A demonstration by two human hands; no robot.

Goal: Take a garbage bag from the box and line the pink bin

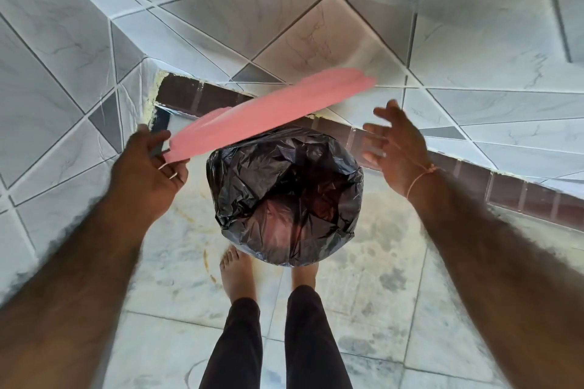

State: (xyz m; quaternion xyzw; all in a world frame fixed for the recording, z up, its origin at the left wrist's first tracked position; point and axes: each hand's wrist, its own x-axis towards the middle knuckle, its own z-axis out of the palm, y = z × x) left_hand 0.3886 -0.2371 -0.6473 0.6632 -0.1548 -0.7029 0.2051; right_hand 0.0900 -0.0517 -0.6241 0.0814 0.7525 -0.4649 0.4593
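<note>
A black garbage bag [284,186] covers the round bin on the floor just in front of my feet; its plastic folds over the rim, and pink shows faintly through the film inside. Above the bin a flat pink lid [271,110] is blurred and tilted, its right end higher. My left hand [148,167] grips the lid's near left edge. My right hand [395,148] hovers to the right of the bin with fingers spread, holding nothing. The box of bags is not in view.
Tiled walls [79,41] meet in a corner behind the bin, with a dark brown skirting strip [196,98] at their base. My bare feet [237,275] and dark trouser legs stand right behind the bin on the marbled floor tiles [379,294].
</note>
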